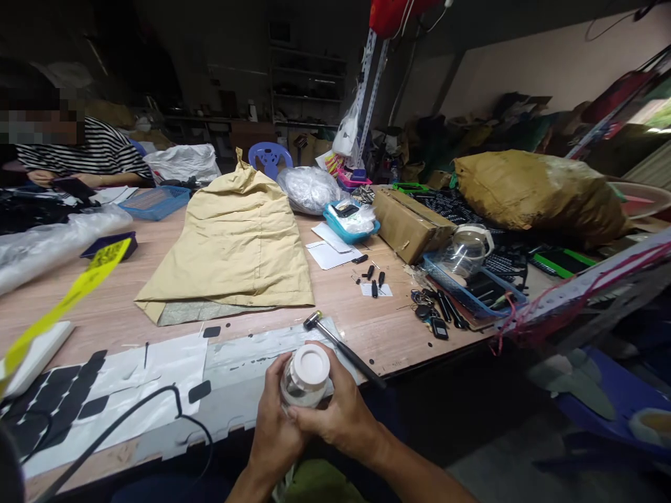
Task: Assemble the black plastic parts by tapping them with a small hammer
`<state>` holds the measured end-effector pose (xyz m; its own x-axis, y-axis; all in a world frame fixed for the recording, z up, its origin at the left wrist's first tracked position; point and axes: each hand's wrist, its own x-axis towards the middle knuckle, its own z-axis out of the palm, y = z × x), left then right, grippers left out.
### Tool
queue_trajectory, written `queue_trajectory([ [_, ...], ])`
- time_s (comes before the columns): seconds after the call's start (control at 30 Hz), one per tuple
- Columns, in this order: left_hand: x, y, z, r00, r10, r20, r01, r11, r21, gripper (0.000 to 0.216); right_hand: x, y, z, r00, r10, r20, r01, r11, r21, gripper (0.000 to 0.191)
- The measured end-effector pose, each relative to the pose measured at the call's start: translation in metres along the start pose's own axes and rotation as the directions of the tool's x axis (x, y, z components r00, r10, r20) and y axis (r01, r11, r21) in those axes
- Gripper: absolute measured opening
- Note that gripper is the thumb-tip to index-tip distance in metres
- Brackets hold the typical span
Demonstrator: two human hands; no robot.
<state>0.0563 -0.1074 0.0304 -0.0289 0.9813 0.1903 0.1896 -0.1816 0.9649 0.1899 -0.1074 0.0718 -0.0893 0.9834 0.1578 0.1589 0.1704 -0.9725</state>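
Between my two hands is a clear bottle with a white lid (311, 365), held upright over the table's front edge. My left hand (275, 419) wraps round its left side. My right hand (349, 412) closes round the right side, with the thumb across the front. The lower part of the bottle is hidden by my fingers. Just beyond my hands, a small hammer (343, 349) with a black handle lies slantwise on a grey metal sheet (235, 370).
A beige cloth bag (235, 244) lies mid-table. To the right are a cardboard box (412, 223), a blue basket (487, 300) with a clear jug (468, 251), and keys (438, 327). A black cable (131, 423) curves at lower left. A person in a striped top (105, 150) sits far left.
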Motion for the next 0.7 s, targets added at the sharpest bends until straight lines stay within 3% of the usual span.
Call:
queue_trajectory([
  [0.1, 0.004, 0.0, -0.002, 0.996, 0.069, 0.057, -0.072, 0.996, 0.047, 0.086, 0.011, -0.001, -0.015, 0.997, 0.028, -0.076, -0.023, 0.998, 0.06, 0.068],
  [0.2, 0.012, -0.012, -0.02, 0.988, 0.15, 0.034, -0.153, 0.959, 0.238, 0.072, 0.031, -0.001, -0.047, 0.954, 0.071, -0.292, -0.054, 0.996, 0.065, 0.067],
  [0.27, 0.017, -0.028, -0.04, 0.979, 0.205, -0.004, -0.185, 0.887, 0.423, 0.053, 0.05, 0.0, -0.079, 0.887, 0.056, -0.458, -0.06, 0.998, 0.006, 0.071],
  [0.33, 0.021, -0.047, -0.061, 0.969, 0.247, 0.004, -0.201, 0.781, 0.592, 0.037, 0.07, 0.003, -0.114, 0.788, -0.013, -0.615, -0.075, 0.99, -0.116, 0.076],
  [0.47, 0.019, -0.069, -0.077, 0.96, 0.269, 0.075, -0.22, 0.566, 0.794, 0.026, 0.107, 0.02, -0.178, 0.613, -0.127, -0.78, -0.172, 0.941, -0.29, 0.075],
  [0.57, 0.014, -0.063, -0.066, 0.957, 0.284, 0.059, -0.18, 0.425, 0.887, 0.027, 0.124, 0.038, -0.207, 0.593, -0.138, -0.794, -0.257, 0.901, -0.349, 0.069],
  [0.7, 0.012, -0.049, -0.049, 0.956, 0.286, 0.064, -0.155, 0.308, 0.939, 0.027, 0.133, 0.062, -0.224, 0.593, -0.104, -0.798, -0.343, 0.864, -0.368, 0.067],
])
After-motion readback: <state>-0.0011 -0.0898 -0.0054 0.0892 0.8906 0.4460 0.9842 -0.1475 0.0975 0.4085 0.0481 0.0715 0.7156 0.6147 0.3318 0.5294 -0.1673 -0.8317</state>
